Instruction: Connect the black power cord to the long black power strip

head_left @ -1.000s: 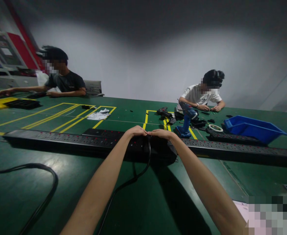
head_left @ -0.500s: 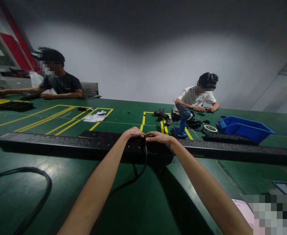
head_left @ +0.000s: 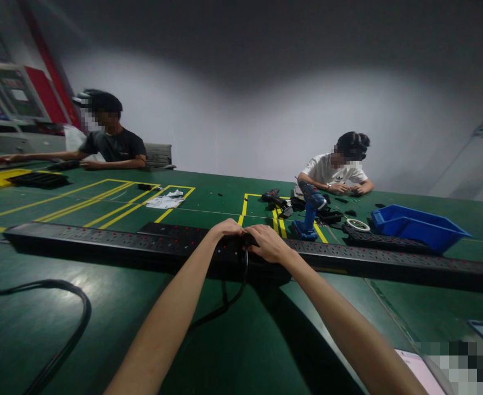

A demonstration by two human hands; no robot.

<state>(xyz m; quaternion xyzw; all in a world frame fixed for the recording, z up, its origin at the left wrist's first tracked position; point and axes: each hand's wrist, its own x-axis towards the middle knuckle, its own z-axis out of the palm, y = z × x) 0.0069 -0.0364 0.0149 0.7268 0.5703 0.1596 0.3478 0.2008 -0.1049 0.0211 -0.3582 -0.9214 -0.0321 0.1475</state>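
A long black power strip, set with rows of sockets and small red parts, lies across the green table. Over a shorter black section with red marks at its middle, both my hands meet. My left hand has its fingers closed at a black plug-like end piece. From the other side my right hand wraps round the same piece, palm down. A black cable hangs from it and curves down to the left behind my left forearm. Fingers hide most of the piece, so its exact seating cannot be made out.
A blue cordless drill stands upright behind the strip, near black parts and a tape roll. Farther right is a blue bin. White papers lie left. Two people sit across the table. Loose cable curls at front left.
My right hand has closed further over the end piece, its knuckles now raised and fingers curled. My left hand stays at nearly the same spot. The whole view has shifted slightly.
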